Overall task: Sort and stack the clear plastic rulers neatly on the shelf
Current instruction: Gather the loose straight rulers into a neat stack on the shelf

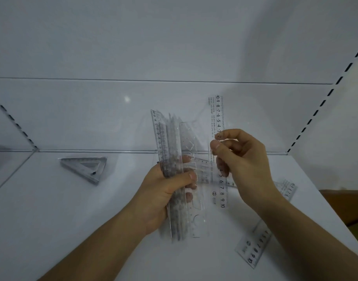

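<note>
While the left hand [164, 191] grips a bundle of clear rulers [173, 169], the right hand [241, 159] pinches a single ruler [217, 118].
Both are above the white shelf [72, 209]; a stack of triangle rulers [84, 167] lies far left, one loose ruler [255, 246] near right.

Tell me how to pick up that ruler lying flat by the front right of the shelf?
The straight ruler lies flat on the white shelf, so fingers cannot get under its middle. Its numbered end sits near the shelf's front edge. I would come from the front, slide that end just past the edge, then pinch it by top and bottom faces.
</note>
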Motion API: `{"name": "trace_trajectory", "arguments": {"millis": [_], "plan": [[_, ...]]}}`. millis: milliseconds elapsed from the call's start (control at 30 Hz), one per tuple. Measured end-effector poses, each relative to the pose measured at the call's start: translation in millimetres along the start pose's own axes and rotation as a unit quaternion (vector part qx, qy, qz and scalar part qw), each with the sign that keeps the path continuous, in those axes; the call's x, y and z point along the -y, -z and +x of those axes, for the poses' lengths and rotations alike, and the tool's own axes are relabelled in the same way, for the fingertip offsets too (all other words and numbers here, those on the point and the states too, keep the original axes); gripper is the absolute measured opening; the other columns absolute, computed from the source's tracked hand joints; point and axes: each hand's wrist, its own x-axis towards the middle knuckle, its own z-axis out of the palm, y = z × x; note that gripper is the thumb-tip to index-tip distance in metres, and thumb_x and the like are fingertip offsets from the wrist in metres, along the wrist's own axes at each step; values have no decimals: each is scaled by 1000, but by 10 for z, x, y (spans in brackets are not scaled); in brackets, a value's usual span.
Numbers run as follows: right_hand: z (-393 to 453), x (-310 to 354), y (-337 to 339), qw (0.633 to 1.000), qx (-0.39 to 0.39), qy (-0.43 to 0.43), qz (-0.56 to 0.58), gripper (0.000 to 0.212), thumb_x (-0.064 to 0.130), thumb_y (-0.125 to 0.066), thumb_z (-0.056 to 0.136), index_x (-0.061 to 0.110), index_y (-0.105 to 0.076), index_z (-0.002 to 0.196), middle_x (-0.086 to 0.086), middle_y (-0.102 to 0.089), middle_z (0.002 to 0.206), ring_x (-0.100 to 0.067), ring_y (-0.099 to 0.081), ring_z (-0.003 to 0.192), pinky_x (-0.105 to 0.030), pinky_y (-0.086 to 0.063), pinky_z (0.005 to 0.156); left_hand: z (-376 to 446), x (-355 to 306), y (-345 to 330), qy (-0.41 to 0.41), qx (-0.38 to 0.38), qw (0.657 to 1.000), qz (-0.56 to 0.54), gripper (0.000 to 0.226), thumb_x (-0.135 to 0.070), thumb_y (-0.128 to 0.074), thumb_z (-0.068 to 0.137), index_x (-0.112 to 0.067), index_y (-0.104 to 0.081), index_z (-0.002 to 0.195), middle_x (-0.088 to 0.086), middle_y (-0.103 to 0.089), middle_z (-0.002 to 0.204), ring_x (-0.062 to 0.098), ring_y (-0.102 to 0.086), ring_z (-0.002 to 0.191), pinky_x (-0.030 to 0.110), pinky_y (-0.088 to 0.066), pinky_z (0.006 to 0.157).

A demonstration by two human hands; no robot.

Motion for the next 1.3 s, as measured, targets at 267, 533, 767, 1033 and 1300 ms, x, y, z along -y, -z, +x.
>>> {"name": "trace_trajectory", "arguments": {"millis": [267, 533, 767, 1033, 1300], "plan": [[-55, 16, -30, 997, 76, -25, -15, 22, 13, -80, 83, 11, -68, 100, -10, -62, 63, -16, -53, 43, -28, -46, 45, -12, -6, -7, 28, 23, 999, -38, 24, 6, -63, 87, 1, -69, 109, 21, -69, 95, 25, -67, 77, 33, -56, 58], [-96, -31, -72, 993, 82, -10, -82, 29, 14, -85, 79, 14, -62, 96, -12, -65, 66, -17, -57, 40, -27, -44, 38, -38, -1, -57, -15, 49, 998, -34, 37, 2, -55, 92, -7, -64, 126, 19, -71, 119, 38, -69, 108, 56, -56, 91], [-137, -148, -95, 987, 37, 47, -152, 21, 22, -85, 81, 27, -69, 94, 2, -61, 61, -13, -58, 47, -32, -54, 44, -11, 3, -22, -18, 23, 998, -48, 38, -14, -65, 85, -14, -67, 122, 20, -68, 124, 36, -65, 111, 42, -58, 79], [-82, -88, 17, 954, 245, 50, -166, 22, 15, -56, 103, 10, -78, 101, 4, -76, 86, -18, -71, 59, -28, -51, 47, 13, 5, 27, -22, 7, 998, -53, 35, -18, -64, 84, -13, -65, 118, 12, -73, 102, 24, -71, 94, 40, -61, 72], [257, -138, 371, 940, 108, 53, -318, 18, 25, -71, 93, 26, -73, 111, 9, -71, 91, -9, -65, 64, -13, -47, 62, 36, -11, 29, -11, 8, 996, -87, 37, -14, -67, 80, -9, -65, 117, 8, -63, 88, 21, -64, 79, 39, -57, 70]]}}
